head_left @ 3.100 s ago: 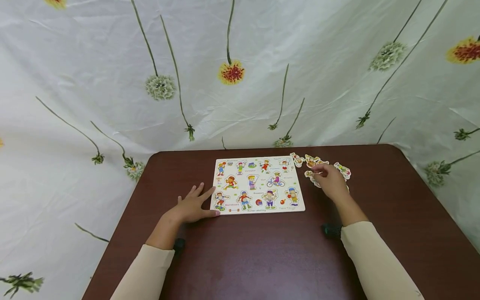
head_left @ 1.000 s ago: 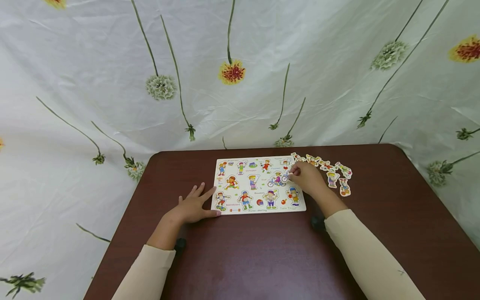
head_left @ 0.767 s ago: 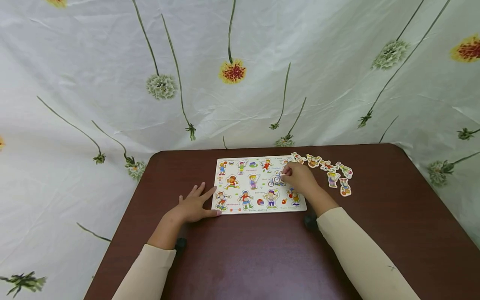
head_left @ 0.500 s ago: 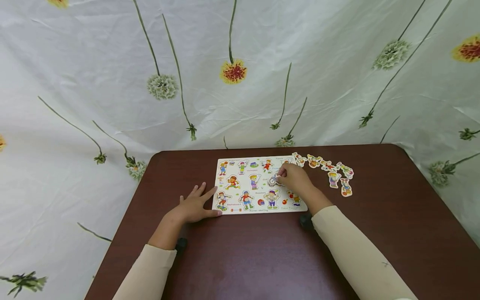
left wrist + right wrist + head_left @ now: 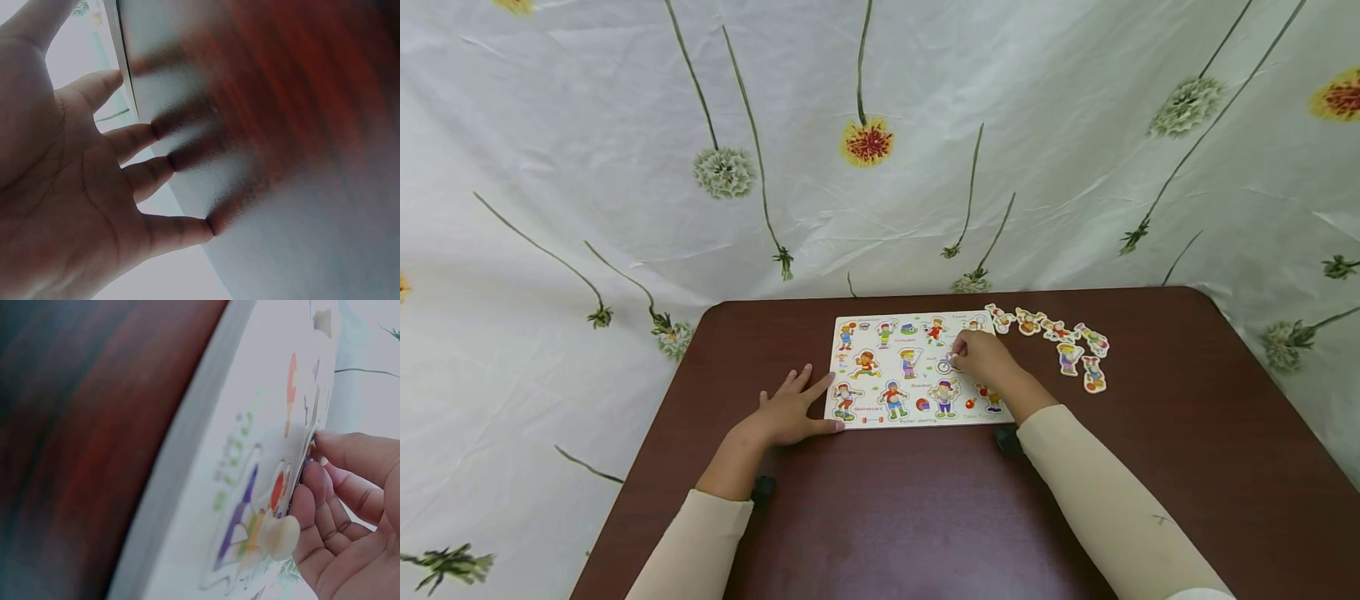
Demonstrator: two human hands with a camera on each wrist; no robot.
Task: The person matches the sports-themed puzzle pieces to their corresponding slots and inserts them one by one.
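A white wooden puzzle board (image 5: 887,367) printed with children at sports lies on the table. At its left edge my left hand (image 5: 786,412) rests with fingers spread, thumb and index finger touching the board; its palm (image 5: 69,169) and fingertips on the table show in the left wrist view. My right hand (image 5: 985,358) pinches a bicycle puzzle piece (image 5: 944,365) at the board's right middle, over the bicycle spot. Most of that piece is hidden by the fingers. In the right wrist view, thumb and fingers of the right hand (image 5: 356,500) meet close against the board's face.
Several loose puzzle pieces lie on the table right of the board, among them a golf figure (image 5: 1070,359) and a basketball figure (image 5: 1093,375). A pale knob (image 5: 281,537) stands up from the board. A flowered cloth (image 5: 775,125) hangs behind the dark table (image 5: 880,517).
My right hand has gone from the loose pieces leftward to the board with the bicycle piece, then shifted slightly further left over its spot. My left hand has stayed in place.
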